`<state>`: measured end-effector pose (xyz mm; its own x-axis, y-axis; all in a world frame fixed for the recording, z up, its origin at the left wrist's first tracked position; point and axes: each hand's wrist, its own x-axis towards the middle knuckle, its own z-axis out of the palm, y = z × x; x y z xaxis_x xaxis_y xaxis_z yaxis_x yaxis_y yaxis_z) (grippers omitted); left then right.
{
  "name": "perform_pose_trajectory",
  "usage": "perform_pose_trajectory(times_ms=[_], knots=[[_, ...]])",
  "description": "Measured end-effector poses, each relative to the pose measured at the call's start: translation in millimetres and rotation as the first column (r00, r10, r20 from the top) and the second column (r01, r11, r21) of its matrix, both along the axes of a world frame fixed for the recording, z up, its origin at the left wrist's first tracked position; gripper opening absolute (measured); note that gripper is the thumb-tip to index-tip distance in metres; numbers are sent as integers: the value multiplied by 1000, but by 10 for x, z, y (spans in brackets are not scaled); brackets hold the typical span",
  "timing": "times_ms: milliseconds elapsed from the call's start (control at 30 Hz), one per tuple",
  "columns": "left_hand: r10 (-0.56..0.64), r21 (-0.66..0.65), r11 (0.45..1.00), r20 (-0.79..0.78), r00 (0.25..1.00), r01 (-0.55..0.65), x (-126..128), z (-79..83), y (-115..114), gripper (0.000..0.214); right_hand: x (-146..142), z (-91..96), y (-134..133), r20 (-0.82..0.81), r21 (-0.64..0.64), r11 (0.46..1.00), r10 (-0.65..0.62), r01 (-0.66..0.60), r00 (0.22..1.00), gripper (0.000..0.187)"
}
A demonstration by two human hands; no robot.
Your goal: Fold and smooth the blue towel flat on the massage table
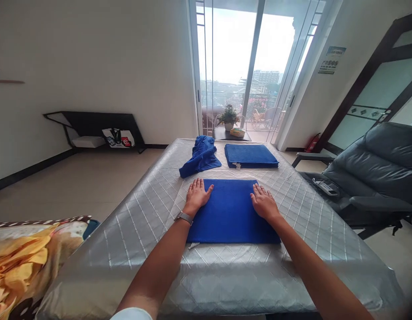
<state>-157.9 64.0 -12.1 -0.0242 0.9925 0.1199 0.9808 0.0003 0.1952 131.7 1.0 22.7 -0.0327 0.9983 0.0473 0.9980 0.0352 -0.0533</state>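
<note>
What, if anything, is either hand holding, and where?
Nothing; the left hand and right hand rest flat on the nearest blue cloth near its far corners.

Plain blue is noted on the folded cloth, a silver diamond pattern on the table cover

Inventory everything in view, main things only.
Quilted cover: 1, silver, centre
Folded cloth: 1, blue, on cover
Folded stack: 1, blue, cover's far right
Crumpled cloth: 1, blue, cover's far left
Glass doorway: 1, pale-framed, far wall
Plant: 1, green, before doorway
Packet: 1, yellow, beside plant
Panelled door: 1, brown, right
Extinguisher: 1, red, right
Armchair: 1, grey, right
Device: 1, white, on armchair
Rack: 1, black, left wall
Bag: 1, white-black-red, at rack
Bedding: 1 heap, yellowish, near left
Watch: 1, greyish, left wrist
Left hand: 1, folded cloth's left edge
Right hand: 1, folded cloth's right side
</note>
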Motion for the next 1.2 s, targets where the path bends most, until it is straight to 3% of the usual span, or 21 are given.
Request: perform_pose_trajectory(times_ms=[200, 533, 700, 767, 867, 1033, 1100, 1200], knots=[[-10, -16, 1000, -22, 1000, 10, -10, 35, -31, 88, 19, -91, -153, -42, -74, 996, -42, 39, 998, 65], [-11, -20, 1000, -75, 997, 10, -25, 31, -31, 83, 55, -98, -194, -104, -79, 996, -44, 36, 994, 65], [13, 43, 999, -102, 995, -8, 53, 140, -98, 78, 40, -121, -208, -137, -43, 998, -50, 45, 989, 64], [-49, 83, 995, -102, 994, 58, 227, 202, -158, 75, 37, -120, -209, -156, -40, 998, -49, 43, 987, 63], [-270, 59, 960, -82, 959, 275, 733, 255, -298, 74, 44, -120, -209, -174, -37, 999, -42, 36, 984, 63], [-585, 70, 805, -77, 808, 589, 1724, 201, -522, 70, 98, -141, -230, -135, -42, 999, -10, 4, 991, 63], [-619, 58, 779, -84, 781, 624, 1893, 164, -552, 65, 113, -146, -239, -119, -38, 999, 12, -16, 993, 64], [-573, 15, 818, -58, 818, 574, 1804, 123, -535, 68, 103, -139, -236, -130, -25, 1000, 3, -6, 991, 62]])
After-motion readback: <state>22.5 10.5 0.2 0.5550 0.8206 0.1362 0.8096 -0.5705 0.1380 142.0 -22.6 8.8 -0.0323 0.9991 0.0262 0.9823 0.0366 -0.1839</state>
